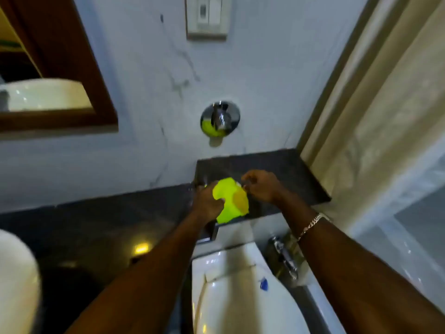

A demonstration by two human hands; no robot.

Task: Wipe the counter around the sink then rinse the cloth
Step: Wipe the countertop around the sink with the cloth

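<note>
A bright yellow-green cloth with an orange patch is bunched up over the dark stone counter at the back of the frame. My left hand grips the cloth from its left side. My right hand is just to the right of the cloth, its fingertips pinching the cloth's upper right edge. The image is blurred, so the right hand's exact hold is hard to read. A white basin edge shows at the lower left.
A chrome wall valve sits on the marble wall above the counter and reflects the cloth. A white toilet with a chrome spray fitting lies below my arms. A framed mirror hangs left, a switch plate above.
</note>
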